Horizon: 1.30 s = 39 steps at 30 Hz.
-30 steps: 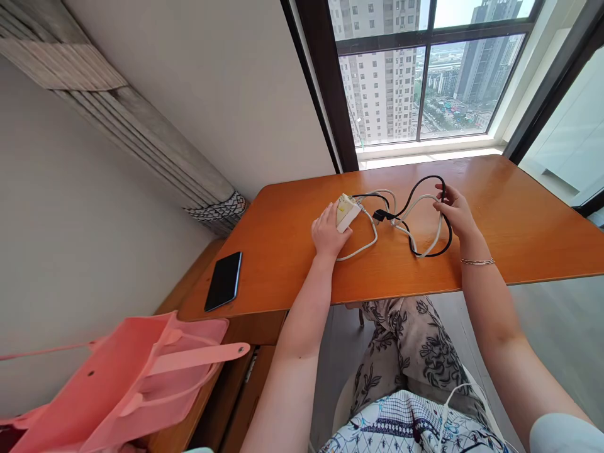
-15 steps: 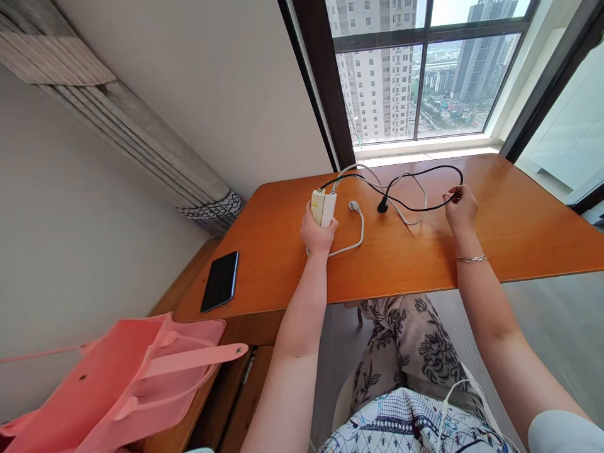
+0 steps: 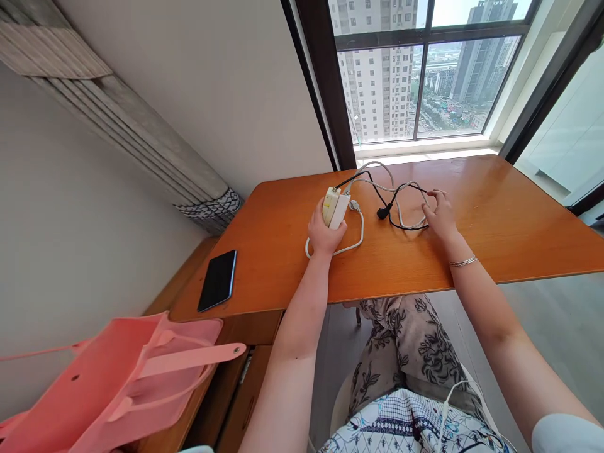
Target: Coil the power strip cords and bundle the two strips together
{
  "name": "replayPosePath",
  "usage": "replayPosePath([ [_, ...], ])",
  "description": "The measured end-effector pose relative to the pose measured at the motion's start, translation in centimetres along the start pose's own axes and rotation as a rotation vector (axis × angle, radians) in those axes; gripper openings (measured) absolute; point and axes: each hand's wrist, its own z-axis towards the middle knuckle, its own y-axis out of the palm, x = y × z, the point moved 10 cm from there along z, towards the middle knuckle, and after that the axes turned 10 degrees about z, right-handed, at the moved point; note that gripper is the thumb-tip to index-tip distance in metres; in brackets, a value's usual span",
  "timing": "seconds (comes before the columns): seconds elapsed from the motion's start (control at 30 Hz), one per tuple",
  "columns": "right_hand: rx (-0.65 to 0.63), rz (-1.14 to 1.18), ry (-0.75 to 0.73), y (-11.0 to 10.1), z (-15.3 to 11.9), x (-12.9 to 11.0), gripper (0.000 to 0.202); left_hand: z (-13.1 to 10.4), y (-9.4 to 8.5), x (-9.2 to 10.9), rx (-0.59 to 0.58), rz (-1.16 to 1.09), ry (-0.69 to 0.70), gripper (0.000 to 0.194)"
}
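My left hand (image 3: 325, 231) is wrapped round two small white power strips (image 3: 338, 209) pressed side by side, one slightly yellowed. A black cable (image 3: 375, 181) and a white cable (image 3: 380, 163) run out of their far ends. At the right side of the loops, my right hand (image 3: 440, 214) has its fingers curled round the black cable, beside the white loop; the fingertips partly hide the grip. A black plug (image 3: 384, 212) lies on the table between my hands. Close to the power strips is a white plug (image 3: 353, 206), its cord curving back beneath my left hand.
A dark phone (image 3: 218, 280) lies on the left of the orange-brown wooden table (image 3: 274, 251). Below its left edge sits a pink bag (image 3: 141, 377) with straps. A window (image 3: 419, 88) rises behind the table, and a tied curtain (image 3: 141, 132) hangs at the left.
My right hand has moved left, drawing the black cable loop in toward the white one. My left hand has shifted slightly right with the power strips, which are now more tilted.
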Motion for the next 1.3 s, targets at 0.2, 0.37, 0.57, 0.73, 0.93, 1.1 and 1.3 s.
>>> replayPosePath([
  [0.2,-0.033,0.007,0.119,1.1,-0.5,0.9,0.050,-0.7,-0.2,1.6,-0.024,-0.016,0.080,0.078],
  [0.37,0.133,-0.089,0.343,-2.1,-0.2,3.8,0.066,-0.9,-0.2,2.0,-0.020,-0.050,0.102,0.080],
  [0.57,0.042,0.219,0.615,-1.3,-0.5,7.0,0.056,-0.7,-0.4,0.8,0.022,-0.089,0.008,0.081],
  [0.73,-0.135,0.555,0.538,1.3,-0.7,3.6,0.032,-0.4,-0.7,-0.2,0.062,-0.142,-0.098,0.082],
  [0.93,0.015,0.792,0.396,-0.2,-0.3,1.3,0.031,0.0,-0.9,-2.1,0.115,-0.094,-0.158,0.080],
  [1.1,0.356,0.753,0.319,-3.6,0.3,3.3,0.021,0.4,-1.1,-4.8,0.146,-0.139,-0.297,0.080],
  [1.3,0.719,0.719,0.376,-7.1,-0.8,6.8,0.016,0.5,-1.1,-5.6,0.166,-0.160,-0.332,0.080],
])
